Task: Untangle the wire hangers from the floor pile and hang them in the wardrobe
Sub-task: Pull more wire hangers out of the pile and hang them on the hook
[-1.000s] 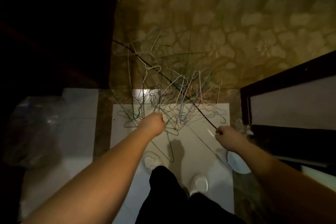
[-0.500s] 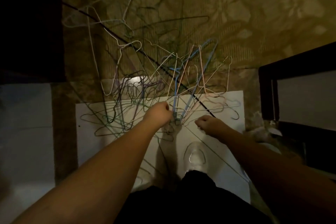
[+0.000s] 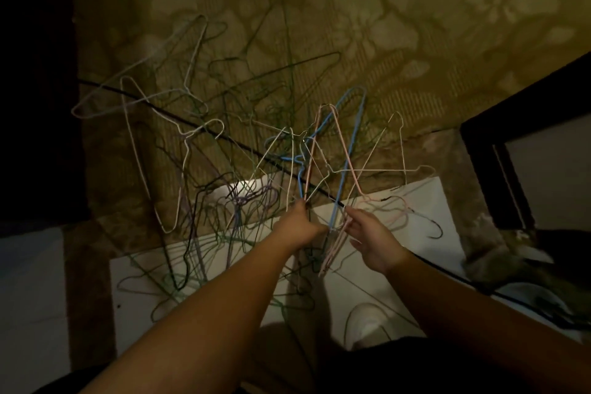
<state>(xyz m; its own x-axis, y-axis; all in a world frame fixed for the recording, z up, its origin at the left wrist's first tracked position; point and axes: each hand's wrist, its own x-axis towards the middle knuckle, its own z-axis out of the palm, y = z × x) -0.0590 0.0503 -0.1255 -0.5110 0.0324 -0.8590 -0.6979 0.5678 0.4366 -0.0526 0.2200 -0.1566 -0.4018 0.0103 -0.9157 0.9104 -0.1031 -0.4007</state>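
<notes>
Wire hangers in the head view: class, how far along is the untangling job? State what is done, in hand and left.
Done: nothing shows as hung; no wardrobe rail is in view. In hand: the left hand grips a bunch of hangers including the blue hanger, while the right hand pinches the pink hanger. Left: most of the tangled pile still lies on the patterned carpet.

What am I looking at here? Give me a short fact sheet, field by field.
setting: dim room, patterned carpet, white board on the floor
main item: tangled pile of wire hangers, many colours, lying partly on the board
left hand: grips a bunch of hangers, among them the blue hanger
right hand: fingers on the pink hanger, grip unclear
also present: black cable running across the pile; white shoe
progress: hangers not yet separated
</notes>
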